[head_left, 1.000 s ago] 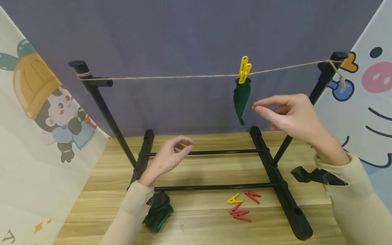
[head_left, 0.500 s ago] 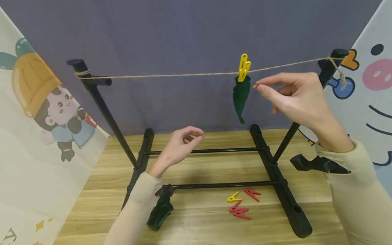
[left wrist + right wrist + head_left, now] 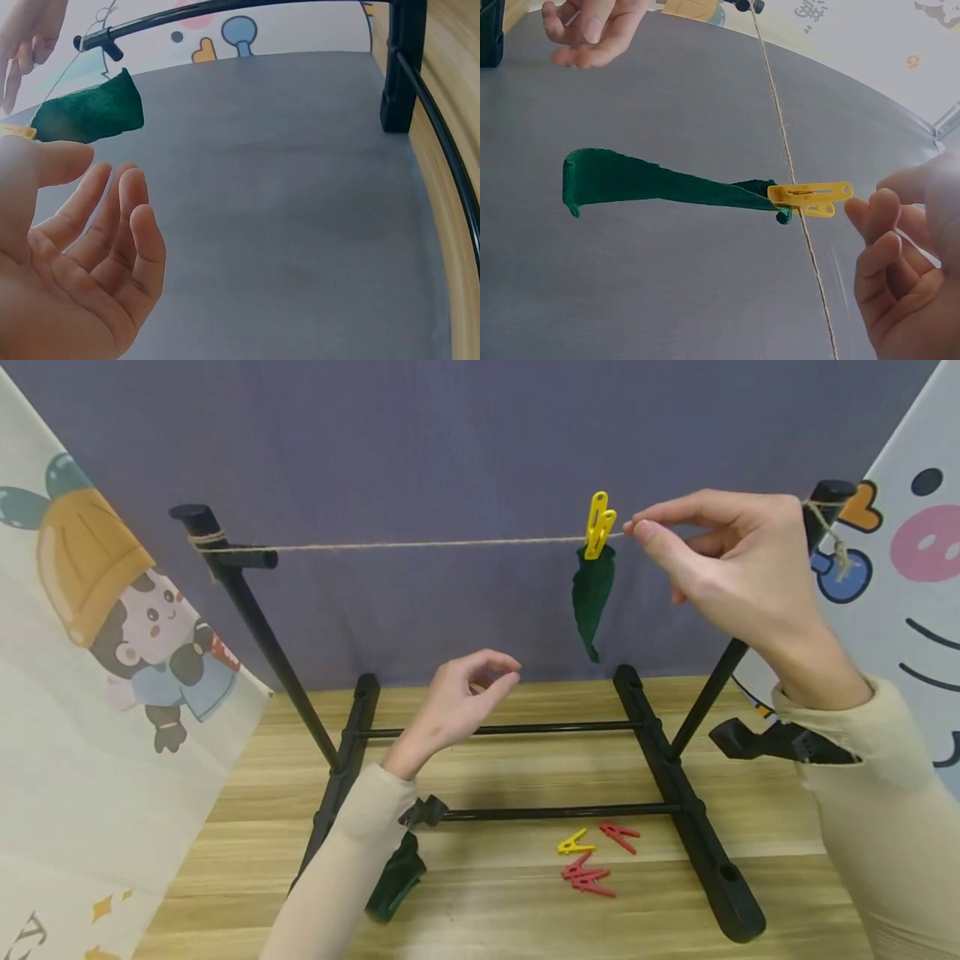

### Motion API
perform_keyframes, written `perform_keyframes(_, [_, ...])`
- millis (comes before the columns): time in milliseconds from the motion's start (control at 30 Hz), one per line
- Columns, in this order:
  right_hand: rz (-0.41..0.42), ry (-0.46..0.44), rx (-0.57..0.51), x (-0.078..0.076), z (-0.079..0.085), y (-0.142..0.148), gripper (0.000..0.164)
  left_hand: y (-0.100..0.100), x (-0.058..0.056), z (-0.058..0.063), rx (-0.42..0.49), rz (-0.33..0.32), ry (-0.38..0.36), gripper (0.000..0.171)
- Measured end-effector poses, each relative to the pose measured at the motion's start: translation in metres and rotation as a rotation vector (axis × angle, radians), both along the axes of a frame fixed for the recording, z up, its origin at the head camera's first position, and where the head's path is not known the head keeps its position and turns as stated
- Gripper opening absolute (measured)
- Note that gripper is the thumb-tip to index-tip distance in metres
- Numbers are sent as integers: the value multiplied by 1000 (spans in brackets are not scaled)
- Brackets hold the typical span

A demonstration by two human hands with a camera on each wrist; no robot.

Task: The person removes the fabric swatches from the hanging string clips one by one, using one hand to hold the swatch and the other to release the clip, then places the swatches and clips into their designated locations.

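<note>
A yellow clothespin point(image 3: 598, 531) clips a narrow green cloth point(image 3: 593, 597) onto a twine line point(image 3: 420, 544); the cloth hangs folded and twisted below it. My right hand point(image 3: 738, 560) is raised just right of the clothespin, holding nothing. Its thumb and forefinger are close together, and in the right wrist view they sit a small gap from the clothespin's handles point(image 3: 832, 196). Lower and to the left, my left hand point(image 3: 465, 702) hovers over the wooden table, its fingers loosely bent around nothing. In the left wrist view the cloth point(image 3: 94, 112) shows beyond the thumb.
Black posts point(image 3: 262, 639) on a floor frame point(image 3: 705, 843) hold up the line. A second green cloth point(image 3: 397, 885) lies on the table point(image 3: 495, 910), partly behind my left sleeve. Several red clothespins point(image 3: 588, 881) and one yellow clothespin point(image 3: 575, 843) lie at the front.
My right hand has risen from beside the hanging cloth to the clothespin's height. The left hand has moved up and to the right. The cloth and clothespin stay in place.
</note>
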State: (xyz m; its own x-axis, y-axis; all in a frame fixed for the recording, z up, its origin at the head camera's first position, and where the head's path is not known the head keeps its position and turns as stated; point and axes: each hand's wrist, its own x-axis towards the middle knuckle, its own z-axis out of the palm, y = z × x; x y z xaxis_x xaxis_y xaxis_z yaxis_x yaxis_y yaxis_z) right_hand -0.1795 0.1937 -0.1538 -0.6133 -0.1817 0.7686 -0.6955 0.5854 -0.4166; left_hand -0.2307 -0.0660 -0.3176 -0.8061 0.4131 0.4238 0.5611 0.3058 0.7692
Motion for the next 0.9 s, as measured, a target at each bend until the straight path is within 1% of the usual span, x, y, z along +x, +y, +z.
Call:
perform_keyframes(100, [-1, 9, -11, -3, 3, -2, 18, 5, -4, 5, 43, -29, -21, 22])
perform_keyframes(233, [0, 13, -23, -6, 9, -7, 18, 10, -10, 12, 129, -75, -89, 25])
perform_keyframes(367, [-7, 9, -16, -9, 12, -11, 20, 16, -12, 18, 187, -73, -191, 28])
perform_keyframes(467, [-15, 28, -4, -17, 11, -9, 21, 22, -11, 24, 234, -84, -232, 30])
perform_keyframes(500, [-19, 33, 3, -20, 10, -7, 21, 24, -11, 26, 246, -88, -231, 31])
perform_keyframes(600, [-31, 27, 27, -31, 9, -2, 22, 30, -12, 32, 259, -82, -189, 31])
perform_keyframes(700, [-32, -10, 43, -38, 8, 0, 23, 34, -14, 37, 263, -59, -170, 30])
perform_keyframes(767, [-36, -27, 51, -41, 8, 0, 23, 38, -15, 42, 273, -51, -172, 30])
perform_keyframes(900, [-44, -57, 51, -43, 9, 0, 23, 44, -8, 54, 281, -46, -167, 30])
